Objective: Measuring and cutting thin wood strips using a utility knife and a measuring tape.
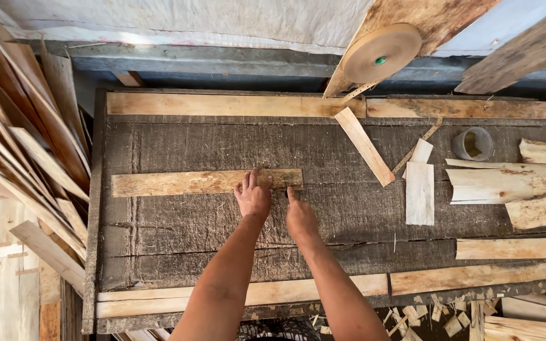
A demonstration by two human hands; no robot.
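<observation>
Veneer strip [191,182] flat on dark worktop [222,145], left hand [253,196] spread upon its right end, right hand [299,215] touching beside with one finger extended; tape roll [380,53] unused above.

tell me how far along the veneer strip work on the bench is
Done: several cut strips lie on the bench, with offcuts below its near edge. In hand: left hand and right hand press on one long strip. Left: the stack of sheets beside it.
</observation>
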